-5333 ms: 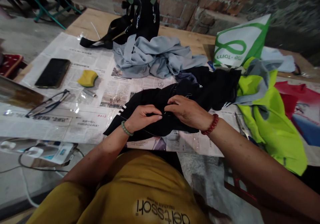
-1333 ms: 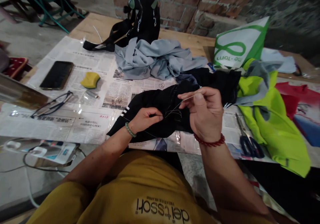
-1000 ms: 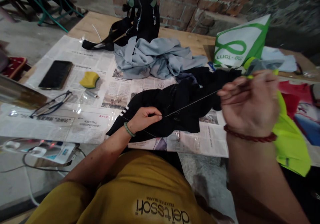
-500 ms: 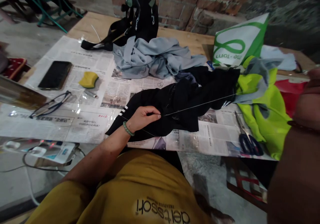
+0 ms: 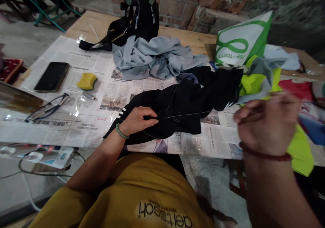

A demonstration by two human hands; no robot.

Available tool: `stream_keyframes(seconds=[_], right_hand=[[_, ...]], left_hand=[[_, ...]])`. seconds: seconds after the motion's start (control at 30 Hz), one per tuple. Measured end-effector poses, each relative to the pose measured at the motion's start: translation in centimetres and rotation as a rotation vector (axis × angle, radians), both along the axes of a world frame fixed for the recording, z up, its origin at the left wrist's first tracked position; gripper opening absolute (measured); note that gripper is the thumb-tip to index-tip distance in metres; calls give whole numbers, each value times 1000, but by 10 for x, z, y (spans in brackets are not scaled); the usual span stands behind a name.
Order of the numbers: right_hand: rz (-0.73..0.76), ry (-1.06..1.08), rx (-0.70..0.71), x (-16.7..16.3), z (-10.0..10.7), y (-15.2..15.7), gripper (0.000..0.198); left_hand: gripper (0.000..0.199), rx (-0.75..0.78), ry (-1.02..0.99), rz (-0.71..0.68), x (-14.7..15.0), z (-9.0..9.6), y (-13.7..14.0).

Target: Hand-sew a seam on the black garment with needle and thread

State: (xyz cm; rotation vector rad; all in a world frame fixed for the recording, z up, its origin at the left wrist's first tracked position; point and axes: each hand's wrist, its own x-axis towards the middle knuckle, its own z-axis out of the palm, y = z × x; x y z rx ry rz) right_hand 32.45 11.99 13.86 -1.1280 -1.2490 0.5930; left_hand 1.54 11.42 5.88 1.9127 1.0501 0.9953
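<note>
A black garment (image 5: 188, 96) with white stripes lies rumpled on the newspaper-covered table. On its left part rests my left hand (image 5: 138, 120), wearing a green bead bracelet, thumb and forefinger closed around a fold of the cloth. A thin white thread (image 5: 193, 114) runs from the garment beside these fingertips toward the right. My right hand (image 5: 269, 124), a dark red band at its wrist, is raised at the right and smeared by motion. Its fingers are curled together at the thread's far end; any needle there is too small to make out.
Grey cloth (image 5: 157, 57) and a black backpack (image 5: 142, 14) lie behind. At left are a phone (image 5: 52, 76), a yellow sponge (image 5: 86, 81), glasses (image 5: 48, 107) and a bottle (image 5: 19, 97). Neon-yellow cloth (image 5: 302, 153) and a white-green bag (image 5: 241, 41) are right. A power strip (image 5: 50, 156) sits below.
My right hand has come inward from the right edge, now covering the place where scissors lay. The thread hangs lower. My left hand stays on the garment, its fingers slightly looser.
</note>
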Motion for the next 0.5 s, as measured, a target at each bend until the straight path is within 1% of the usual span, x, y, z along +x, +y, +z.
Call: stream_keyframes(seconds=[0.03, 0.07, 0.1, 0.13, 0.2, 0.23, 0.3, 0.43, 0.5], right_hand=[[86, 108, -125, -17, -10, -11, 7], [191, 155, -260, -34, -20, -22, 10], [277, 163, -385, -50, -30, -33, 11], [366, 139, -479, -64, -38, -43, 11], [483, 76, -607, -88, -52, -58, 12], [520, 43, -627, -97, -57, -63, 14], [548, -69, -619, -108, -64, -68, 17], [500, -349, -525, -114, -66, -65, 20], [478, -440, -484, -115, -65, -63, 20]], left_hand=[[4, 4, -20, 16, 0, 0, 0], [5, 7, -43, 29, 0, 0, -1], [5, 10, -64, 37, 0, 0, -1], [6, 15, -80, 39, 1, 0, -2], [6, 34, -97, 37, 2, 1, -4], [6, 48, -100, 36, 3, 1, -5], [6, 74, -102, 36, 4, 0, -7], [6, 104, -99, 47, 4, -3, -13], [6, 113, -99, 50, 3, -4, -15]])
